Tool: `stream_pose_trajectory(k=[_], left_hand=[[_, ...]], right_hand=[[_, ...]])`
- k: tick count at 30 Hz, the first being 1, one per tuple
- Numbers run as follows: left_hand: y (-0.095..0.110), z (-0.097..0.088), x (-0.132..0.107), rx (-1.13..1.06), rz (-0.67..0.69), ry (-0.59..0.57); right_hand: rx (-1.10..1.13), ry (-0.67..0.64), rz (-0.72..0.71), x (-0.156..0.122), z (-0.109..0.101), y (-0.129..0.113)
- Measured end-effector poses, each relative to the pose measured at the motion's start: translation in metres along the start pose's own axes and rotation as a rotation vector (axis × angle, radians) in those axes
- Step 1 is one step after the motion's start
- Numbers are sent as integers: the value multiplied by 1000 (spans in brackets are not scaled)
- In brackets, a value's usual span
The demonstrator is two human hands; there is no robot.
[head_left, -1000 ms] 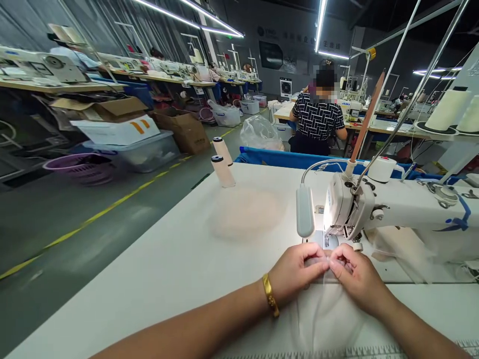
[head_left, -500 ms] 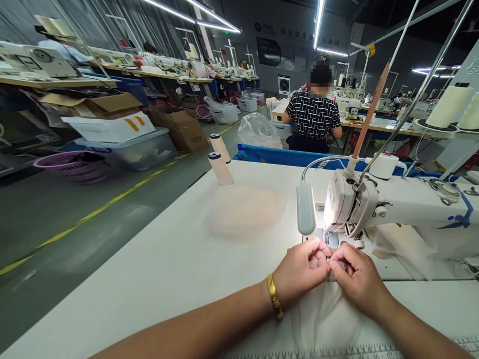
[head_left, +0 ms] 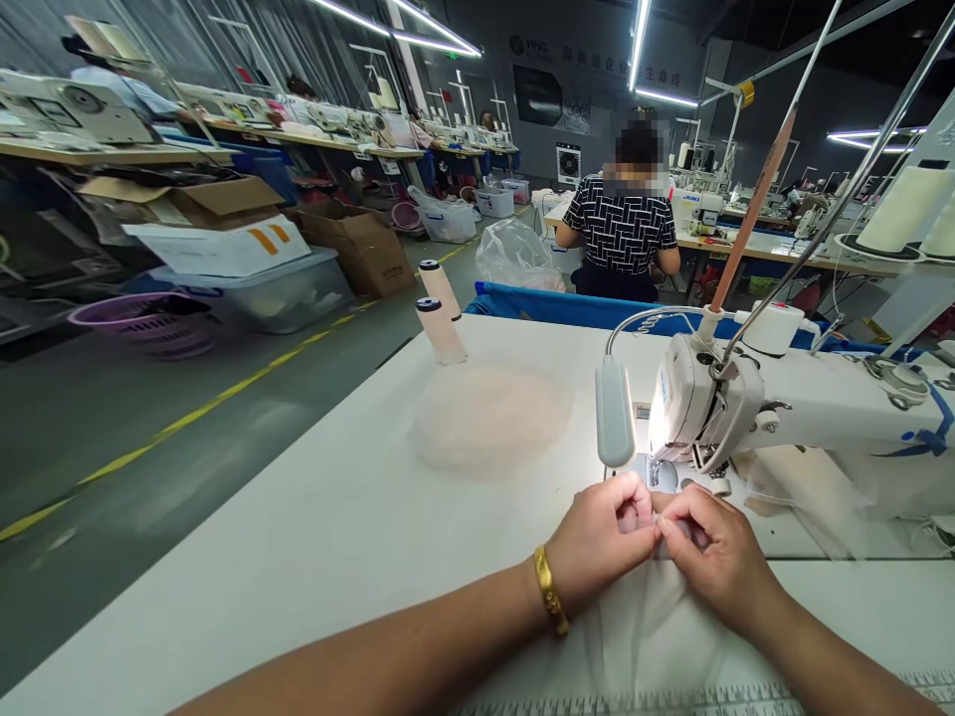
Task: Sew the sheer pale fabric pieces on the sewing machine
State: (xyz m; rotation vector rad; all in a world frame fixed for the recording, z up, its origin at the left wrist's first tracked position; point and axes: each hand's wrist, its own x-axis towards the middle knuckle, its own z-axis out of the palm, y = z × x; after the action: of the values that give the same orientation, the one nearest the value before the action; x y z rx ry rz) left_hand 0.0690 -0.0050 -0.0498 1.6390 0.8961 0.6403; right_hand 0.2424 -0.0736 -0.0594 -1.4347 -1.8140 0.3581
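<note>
Both hands meet just in front of the sewing machine [head_left: 716,398], pinching a sheer, pale fabric [head_left: 657,622] that hangs down toward the table's near edge. My left hand [head_left: 604,542], with a gold bracelet [head_left: 550,591] at the wrist, is closed with thumb and forefinger on the fabric's edge. Against it, my right hand [head_left: 716,547] is closed in a similar pinch. The fingertips almost touch and hide the small piece of cloth between them. Behind the hands, the presser foot [head_left: 658,471] is lit by a grey lamp [head_left: 614,413].
A sheer, peach-coloured piece of cloth [head_left: 492,420] lies on the white table [head_left: 335,557]. Two thread cones [head_left: 441,333] stand at the far left edge. A clear ruler [head_left: 701,701] runs along the front. Beyond, a co-worker [head_left: 623,224] sits with back turned.
The hands keep almost the same pinch on the fabric. The view has shifted very slightly; nothing was let go or newly taken.
</note>
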Motion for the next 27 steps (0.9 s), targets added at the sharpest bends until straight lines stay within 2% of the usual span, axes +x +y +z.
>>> stream_pose_trajectory(k=[5, 10, 13, 18, 20, 24, 27], left_hand=[[3, -3, 0, -40, -23, -78], [1, -7, 0, 14, 27, -74], [-2, -9, 2, 232, 135, -34], [-11, -7, 2, 608, 197, 90], [-15, -6, 2, 679, 305, 146], [-18, -5, 1, 780, 679, 151], [-19, -5, -1, 832, 783, 115]], right_hand=[[11, -8, 28, -1, 0, -1], [3, -1, 80, -1, 0, -1], [-11, 3, 121, 1, 3, 0], [-110, -63, 136, 8, 9, 4], [-149, -75, 138, 11, 11, 5], [-190, -61, 136, 11, 13, 10], [-216, -30, 107, 9, 12, 15]])
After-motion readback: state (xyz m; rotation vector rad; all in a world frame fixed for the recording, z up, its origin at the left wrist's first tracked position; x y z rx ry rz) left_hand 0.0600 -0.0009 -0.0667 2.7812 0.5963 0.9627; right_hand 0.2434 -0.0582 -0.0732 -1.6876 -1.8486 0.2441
